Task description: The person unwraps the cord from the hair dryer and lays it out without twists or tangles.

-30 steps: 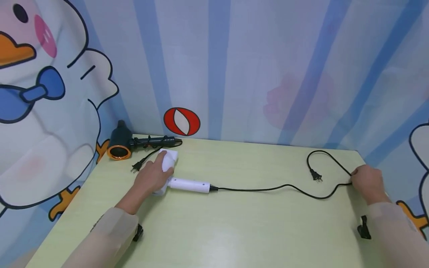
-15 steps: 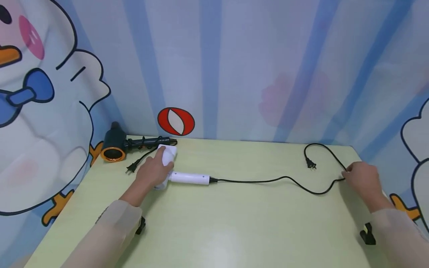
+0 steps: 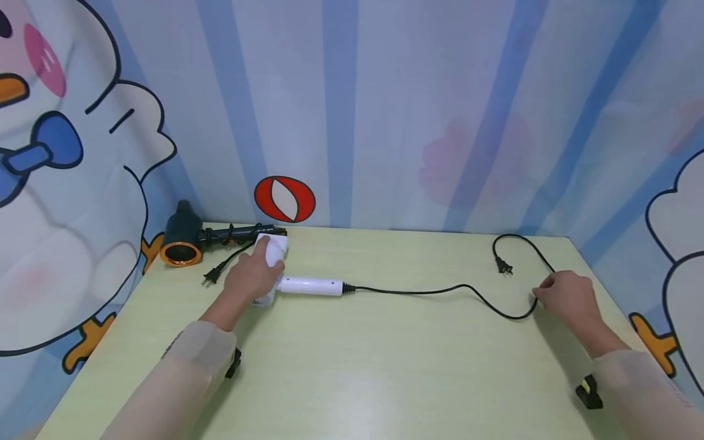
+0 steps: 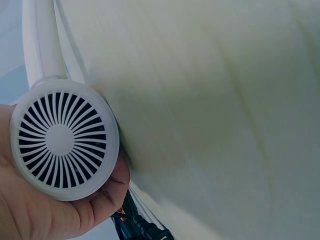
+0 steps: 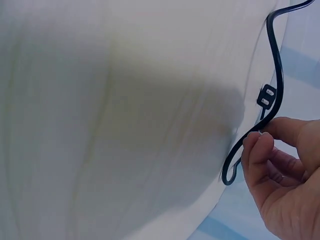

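Observation:
A white hair dryer [image 3: 310,286] lies on the table with its handle pointing right. My left hand [image 3: 250,278] grips its body from above, fingers curled round it. The left wrist view shows the round slotted intake grille [image 4: 60,140] facing the camera, with the hand wrapped behind it. From the handle a black power cord [image 3: 412,293] runs right to my right hand [image 3: 572,296], which pinches it between thumb and fingertips. Past the pinch the cord loops back to a two-pin plug [image 3: 503,266] lying on the table.
A dark green hair dryer [image 3: 183,232] with an orange-rimmed nozzle lies at the back left, its cord wound round its handle. That dryer's plug [image 3: 211,276] rests just left of my left hand. A cartoon-printed curtain [image 3: 379,122] rises behind the table [image 3: 385,366].
My right hand has moved left along the table with the cord pinched in its fingers. The head view has shifted slightly; the left hand keeps its grip on the white hair dryer.

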Available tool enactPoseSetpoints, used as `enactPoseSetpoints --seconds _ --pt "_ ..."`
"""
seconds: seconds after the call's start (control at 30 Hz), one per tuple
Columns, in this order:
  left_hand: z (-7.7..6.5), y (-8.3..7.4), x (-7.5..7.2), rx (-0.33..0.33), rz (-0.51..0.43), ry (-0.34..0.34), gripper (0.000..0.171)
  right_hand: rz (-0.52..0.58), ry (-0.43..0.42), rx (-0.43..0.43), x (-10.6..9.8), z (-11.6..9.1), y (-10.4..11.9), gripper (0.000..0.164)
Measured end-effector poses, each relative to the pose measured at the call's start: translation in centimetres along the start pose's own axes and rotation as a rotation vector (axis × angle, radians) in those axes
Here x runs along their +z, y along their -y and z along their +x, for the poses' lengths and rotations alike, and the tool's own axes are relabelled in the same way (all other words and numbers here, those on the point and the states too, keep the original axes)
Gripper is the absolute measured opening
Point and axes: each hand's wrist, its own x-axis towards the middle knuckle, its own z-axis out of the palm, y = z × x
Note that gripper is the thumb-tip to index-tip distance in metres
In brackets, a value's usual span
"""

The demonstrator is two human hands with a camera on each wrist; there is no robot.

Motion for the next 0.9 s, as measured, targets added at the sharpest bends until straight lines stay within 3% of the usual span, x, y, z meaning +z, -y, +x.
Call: enactPoseSetpoints --seconds 0.2,0.37,0.6,0.9 --pt "0.1 -0.2 0.0 0.007 -0.003 -0.006 0.076 0.021 0.042 0.030 -0.1 -0.5 0.3 0.030" --pt "0.3 -0.2 0.2 0.017 -0.003 -0.021 0.076 0.017 0.021 0.016 0.0 -0.8 0.1 0.023" --pt "0.7 -0.4 0.1 0.026 0.005 -0.018 0.076 -0.045 -0.042 0.002 0.6 -1.0 -2.3 0.016" --pt "0.6 -1.0 0.2 0.060 0.002 -0.026 0.075 -0.078 -0.068 -0.001 -0.2 -0.4 -4.9 0.022"
